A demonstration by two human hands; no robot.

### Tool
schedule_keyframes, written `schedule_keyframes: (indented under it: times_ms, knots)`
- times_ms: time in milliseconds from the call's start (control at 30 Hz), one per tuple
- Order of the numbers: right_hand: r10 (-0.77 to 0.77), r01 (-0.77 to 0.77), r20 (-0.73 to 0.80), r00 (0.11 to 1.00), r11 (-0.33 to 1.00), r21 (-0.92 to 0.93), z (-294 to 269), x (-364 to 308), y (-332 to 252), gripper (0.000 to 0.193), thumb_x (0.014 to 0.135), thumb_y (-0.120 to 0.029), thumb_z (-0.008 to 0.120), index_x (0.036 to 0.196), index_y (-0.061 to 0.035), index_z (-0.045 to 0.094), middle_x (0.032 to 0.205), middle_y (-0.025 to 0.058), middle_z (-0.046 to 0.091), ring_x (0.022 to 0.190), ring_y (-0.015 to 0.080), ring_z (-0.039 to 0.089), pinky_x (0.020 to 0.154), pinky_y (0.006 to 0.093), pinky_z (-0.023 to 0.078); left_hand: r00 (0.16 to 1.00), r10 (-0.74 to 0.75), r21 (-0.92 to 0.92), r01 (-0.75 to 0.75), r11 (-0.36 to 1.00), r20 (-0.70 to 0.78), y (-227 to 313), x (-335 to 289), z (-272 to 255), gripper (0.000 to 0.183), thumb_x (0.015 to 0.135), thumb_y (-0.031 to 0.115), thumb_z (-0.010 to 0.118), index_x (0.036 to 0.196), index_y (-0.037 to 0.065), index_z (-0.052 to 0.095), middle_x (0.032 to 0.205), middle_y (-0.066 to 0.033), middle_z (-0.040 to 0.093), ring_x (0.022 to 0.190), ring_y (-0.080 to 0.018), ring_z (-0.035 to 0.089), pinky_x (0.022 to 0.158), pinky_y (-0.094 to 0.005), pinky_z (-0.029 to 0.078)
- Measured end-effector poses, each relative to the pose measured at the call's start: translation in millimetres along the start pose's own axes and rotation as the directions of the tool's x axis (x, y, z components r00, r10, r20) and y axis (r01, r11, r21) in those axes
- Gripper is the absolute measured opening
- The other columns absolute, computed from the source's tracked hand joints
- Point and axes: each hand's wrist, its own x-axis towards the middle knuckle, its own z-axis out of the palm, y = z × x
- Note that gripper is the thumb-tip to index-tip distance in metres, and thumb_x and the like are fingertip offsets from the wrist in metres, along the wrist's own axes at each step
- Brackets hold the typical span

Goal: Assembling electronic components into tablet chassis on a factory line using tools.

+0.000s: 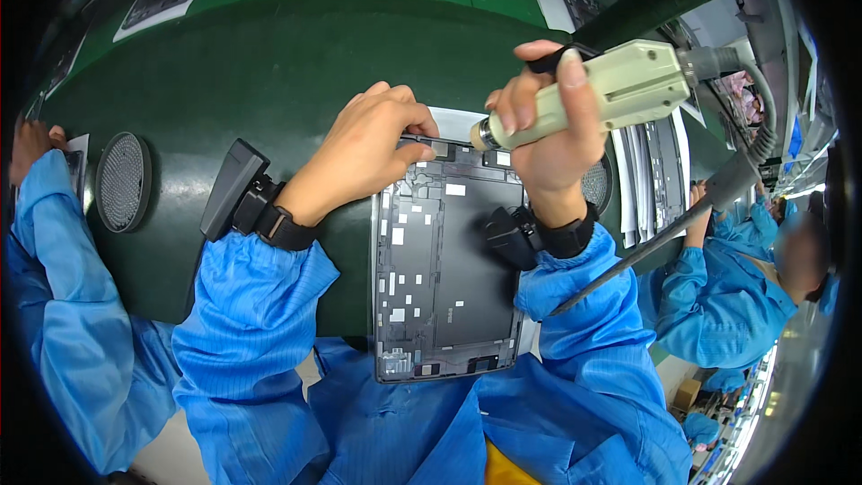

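Note:
An opened tablet point(476, 242) with a dark inner side and many small white labels lies lengthwise before me. Its near end reaches over the table edge at my body. My left hand point(382, 144) pinches the far left corner, with the thumb on the inner face and the fingers at the rim. A pale green electric screwdriver point(620, 90) is wrapped in the fingers of my right hand point(557, 126). Its nose points down-left at the tablet's far edge; the bit's tip cannot be made out. Both wrists wear straps with black boxes.
A round dish point(124, 181) stands on the green table point(269, 63) at left; another is partly hidden behind my right wrist. Panels on white sheets point(660, 171) lie at right. The screwdriver's cable point(763, 108) loops down past my right arm. Co-workers sit on both sides.

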Motion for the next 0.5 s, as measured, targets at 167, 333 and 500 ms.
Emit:
schedule_keyframes:
  times_ms: [167, 333, 500]
  knots:
    - [0.064, -0.064, 0.012, 0.998, 0.998, -0.006, -1.2, -1.8, 6.1, 0.031, 0.083, -0.023, 0.055, 0.088, 0.0079, 0.056, 0.048, 0.0039, 0.045, 0.042, 0.0116, 0.045, 0.051, 0.0286, 0.046, 1.0, 0.007, -0.021, -0.008, 1.0, -0.023, -1.5, -0.5, 1.5, 0.014, 0.067, 0.007, 0.067, 0.078, 0.003, 0.061, 0.073, -0.0082, 0.052, 0.074, -0.0244, 0.048, 0.068, -0.0337, 0.038]
    - [0.067, -0.067, 0.037, 0.997, 0.998, -0.013, -1.7, -1.7, 12.4, 0.032, 0.085, -0.025, 0.052, 0.09, 0.0073, 0.056, 0.048, 0.0039, 0.045, 0.042, 0.0118, 0.045, 0.051, 0.0289, 0.046, 1.0, 0.013, -0.021, -0.014, 1.0, -0.022, -6.5, -2.0, 3.9, 0.015, 0.066, 0.007, 0.067, 0.078, 0.002, 0.061, 0.074, -0.0083, 0.053, 0.073, -0.0254, 0.047, 0.067, -0.0349, 0.038]
    - [0.102, -0.102, 0.037, 0.994, 0.995, -0.013, 1.7, 0.1, 11.4, 0.031, 0.083, -0.024, 0.056, 0.085, 0.0071, 0.056, 0.049, 0.0041, 0.046, 0.043, 0.0119, 0.046, 0.051, 0.0287, 0.045, 1.0, 0.002, -0.002, -0.002, 1.0, -0.018, -5.0, -0.2, 0.0, 0.014, 0.066, 0.007, 0.067, 0.078, 0.002, 0.061, 0.074, -0.0086, 0.053, 0.074, -0.026, 0.048, 0.068, -0.0354, 0.038]
